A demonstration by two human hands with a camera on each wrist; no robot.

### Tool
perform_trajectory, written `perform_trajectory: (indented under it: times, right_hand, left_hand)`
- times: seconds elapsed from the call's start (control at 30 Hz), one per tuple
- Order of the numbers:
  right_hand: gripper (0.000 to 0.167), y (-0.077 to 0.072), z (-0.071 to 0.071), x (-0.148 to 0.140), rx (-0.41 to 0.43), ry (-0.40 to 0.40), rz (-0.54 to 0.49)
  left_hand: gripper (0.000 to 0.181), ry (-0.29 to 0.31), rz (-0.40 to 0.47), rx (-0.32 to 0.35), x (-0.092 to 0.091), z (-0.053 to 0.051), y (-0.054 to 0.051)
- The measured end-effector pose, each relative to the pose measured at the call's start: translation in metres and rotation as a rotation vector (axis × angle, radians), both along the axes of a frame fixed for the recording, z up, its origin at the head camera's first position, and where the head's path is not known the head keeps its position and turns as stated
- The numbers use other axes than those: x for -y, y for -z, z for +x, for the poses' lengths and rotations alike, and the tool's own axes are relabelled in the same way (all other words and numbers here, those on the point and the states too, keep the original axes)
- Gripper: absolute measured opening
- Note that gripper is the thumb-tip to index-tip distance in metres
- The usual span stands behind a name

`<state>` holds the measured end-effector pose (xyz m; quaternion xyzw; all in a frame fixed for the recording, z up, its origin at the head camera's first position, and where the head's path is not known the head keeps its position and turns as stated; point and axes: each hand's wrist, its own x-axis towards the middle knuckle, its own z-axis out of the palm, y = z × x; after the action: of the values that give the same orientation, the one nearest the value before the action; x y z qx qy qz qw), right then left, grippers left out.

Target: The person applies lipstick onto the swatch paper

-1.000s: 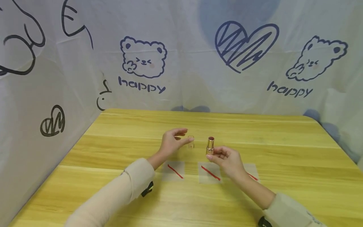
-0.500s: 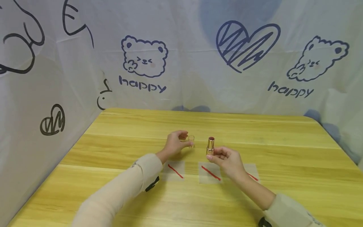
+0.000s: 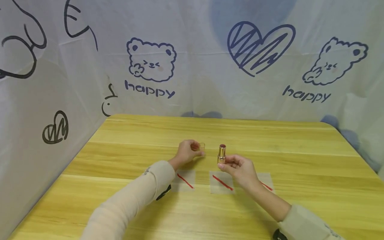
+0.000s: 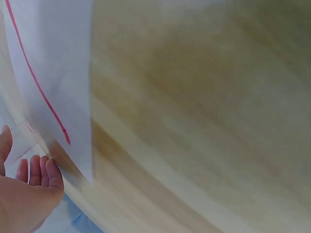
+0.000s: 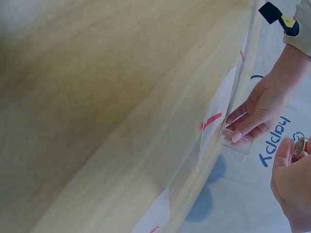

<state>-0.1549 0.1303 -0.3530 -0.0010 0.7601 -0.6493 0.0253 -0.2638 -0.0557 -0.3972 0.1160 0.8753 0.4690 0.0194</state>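
An uncapped lipstick (image 3: 222,152), gold with a dark red tip, stands upright in my right hand (image 3: 242,168), which pinches its base between thumb and fingers. To its left, my left hand (image 3: 186,152) pinches a clear cap (image 3: 202,146) between thumb and fingers. In the right wrist view the same clear cap (image 5: 238,141) shows below the fingertips of the left hand (image 5: 260,109), while the lipstick's base (image 5: 299,149) peeks out of the right hand (image 5: 291,182). The left wrist view has the left hand (image 4: 31,189) at its lower left edge. Cap and lipstick are apart.
On the wooden table (image 3: 120,200) lie a left paper square (image 3: 187,186), a middle paper square (image 3: 217,188) and a right one (image 3: 265,176), each with a red line. My right forearm partly covers the right square. A drawn-on cloth (image 3: 198,83) hangs behind.
My left hand has shifted slightly right, and its fingers have come closer around the clear cap. My right hand and the lipstick have stayed almost still.
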Motion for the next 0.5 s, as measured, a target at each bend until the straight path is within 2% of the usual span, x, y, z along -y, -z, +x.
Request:
perform_trajectory:
  times: [0.5]
  right_hand:
    - [0.027, 0.0004, -0.0007, -0.0006, 0.011, -0.013, 0.003]
  left_hand:
    - [0.021, 0.024, -0.027, 0.001, 0.0005, 0.0013, -0.0029]
